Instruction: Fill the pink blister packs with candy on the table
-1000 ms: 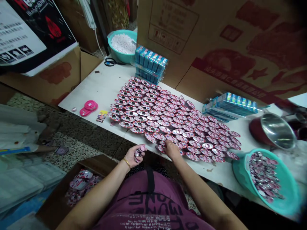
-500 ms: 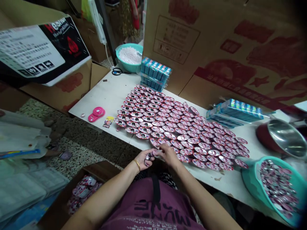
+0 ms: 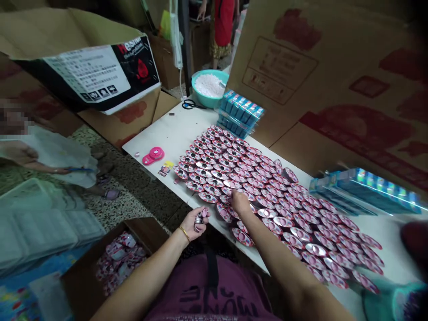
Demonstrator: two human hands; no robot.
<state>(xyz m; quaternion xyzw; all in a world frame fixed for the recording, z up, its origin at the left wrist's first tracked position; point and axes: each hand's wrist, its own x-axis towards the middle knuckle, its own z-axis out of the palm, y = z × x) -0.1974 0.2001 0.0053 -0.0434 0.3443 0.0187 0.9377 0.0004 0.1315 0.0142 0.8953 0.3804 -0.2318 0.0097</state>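
Observation:
My left hand (image 3: 191, 226) is closed around a small stack of round pink-and-silver discs (image 3: 199, 218), just off the table's front edge. Many upright packs (image 3: 256, 183) with oval, eye-shaped open tops stand in tight rows on the white table. Those toward the left show dark middles; most others have a pink disc lying in the top. Over the front rows, my right hand (image 3: 241, 204) points its pinched fingertips down at one pack's top. Whatever sits between those fingertips is too hidden to name.
On the table are a pink punch-like tool (image 3: 154, 155), a small card (image 3: 165, 168), scissors (image 3: 190, 104), a bowl of white pieces (image 3: 209, 85) and wrapped blue boxes (image 3: 239, 112). A large carton (image 3: 284, 107) stands behind. Below left is a box of packs (image 3: 122, 258). Another person's arm (image 3: 20, 151) is at left.
My right hand has left my left hand and moved out over the packs. The left hand still holds the discs. The view has swung left, shifting the table rightward.

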